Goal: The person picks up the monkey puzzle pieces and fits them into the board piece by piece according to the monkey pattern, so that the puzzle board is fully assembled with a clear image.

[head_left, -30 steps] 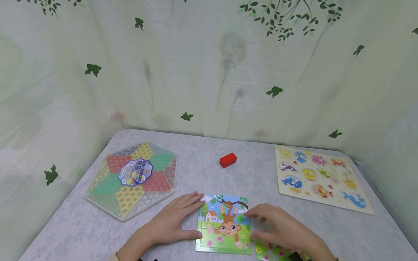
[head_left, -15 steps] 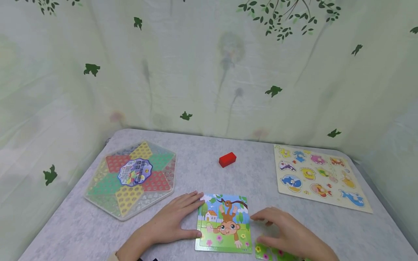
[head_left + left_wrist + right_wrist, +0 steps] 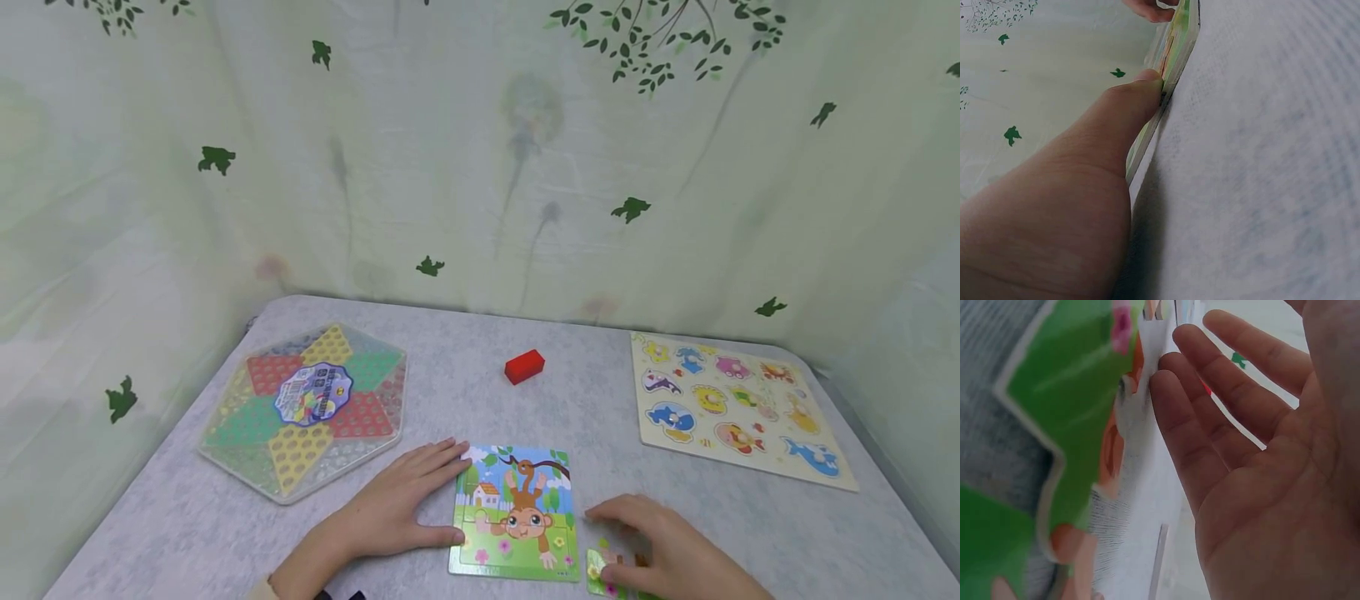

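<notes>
A square monkey jigsaw puzzle (image 3: 517, 512) lies on the table in the middle of the head view. My left hand (image 3: 397, 508) rests along its left side, fingertips at the upper left corner and thumb at the lower left edge. The left wrist view shows that thumb (image 3: 1138, 90) touching the board's rim. To the right of the puzzle is my right hand (image 3: 663, 542), its thumb over loose jigsaw pieces (image 3: 596, 575) and its fingers extended ahead. In the right wrist view a green piece (image 3: 1063, 381) lies beside these relaxed fingers; the hand partly hides the pieces in the head view.
A hexagonal Chinese checkers board (image 3: 232, 454) in clear plastic lies at the left. Farther back is a red block (image 3: 524, 367). A wooden peg puzzle (image 3: 708, 437) with sea animals lies at the right. A leaf-patterned curtain (image 3: 465, 167) hangs behind the table.
My right hand has moved from the puzzle's right edge rightward and toward me, over the loose pieces. My left hand and the monkey puzzle have stayed in place.
</notes>
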A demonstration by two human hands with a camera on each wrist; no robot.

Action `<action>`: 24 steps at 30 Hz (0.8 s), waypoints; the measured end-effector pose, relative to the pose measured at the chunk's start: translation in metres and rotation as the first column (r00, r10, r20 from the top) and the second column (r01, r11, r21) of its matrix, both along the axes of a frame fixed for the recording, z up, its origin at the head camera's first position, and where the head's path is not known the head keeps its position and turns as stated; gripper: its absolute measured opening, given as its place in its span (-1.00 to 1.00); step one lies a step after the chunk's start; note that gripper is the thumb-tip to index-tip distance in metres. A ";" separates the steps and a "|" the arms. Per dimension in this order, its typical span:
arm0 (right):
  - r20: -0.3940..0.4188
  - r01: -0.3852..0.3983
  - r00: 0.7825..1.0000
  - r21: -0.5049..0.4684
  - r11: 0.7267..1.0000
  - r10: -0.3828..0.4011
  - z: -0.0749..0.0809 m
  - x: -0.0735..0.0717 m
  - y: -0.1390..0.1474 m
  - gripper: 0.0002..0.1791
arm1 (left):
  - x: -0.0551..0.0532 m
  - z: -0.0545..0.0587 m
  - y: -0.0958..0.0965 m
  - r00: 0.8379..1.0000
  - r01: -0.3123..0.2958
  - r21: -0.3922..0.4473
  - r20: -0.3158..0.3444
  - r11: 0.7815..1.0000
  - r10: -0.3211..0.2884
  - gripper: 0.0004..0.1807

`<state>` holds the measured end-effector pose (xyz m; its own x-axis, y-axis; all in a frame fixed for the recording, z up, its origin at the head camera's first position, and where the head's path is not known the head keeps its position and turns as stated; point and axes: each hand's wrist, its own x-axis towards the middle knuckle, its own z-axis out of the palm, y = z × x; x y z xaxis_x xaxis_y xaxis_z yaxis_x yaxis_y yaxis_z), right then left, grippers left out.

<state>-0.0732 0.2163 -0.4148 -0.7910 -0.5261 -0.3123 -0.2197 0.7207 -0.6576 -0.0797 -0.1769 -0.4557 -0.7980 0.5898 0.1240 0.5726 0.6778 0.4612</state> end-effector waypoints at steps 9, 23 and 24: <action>0.057 0.003 0.998 0.001 1.000 -0.003 -0.004 0.002 0.002 -0.37 | -0.001 0.000 0.001 1.000 -0.006 -0.002 0.020 1.000 0.007 -0.04; -0.007 -0.119 0.993 -0.070 0.990 0.119 -0.009 0.003 0.008 -0.40 | -0.001 -0.001 0.001 1.000 -0.007 -0.003 0.018 1.000 0.007 -0.03; -0.026 -0.133 0.991 -0.078 0.988 0.131 -0.010 0.002 0.008 -0.42 | -0.001 -0.001 0.001 1.000 -0.006 -0.003 0.017 1.000 0.006 -0.03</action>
<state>-0.0708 0.2247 -0.4245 -0.7189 -0.6487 -0.2499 -0.3235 0.6304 -0.7057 -0.0809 -0.1762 -0.4566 -0.8037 0.5850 0.1084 0.5603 0.6828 0.4689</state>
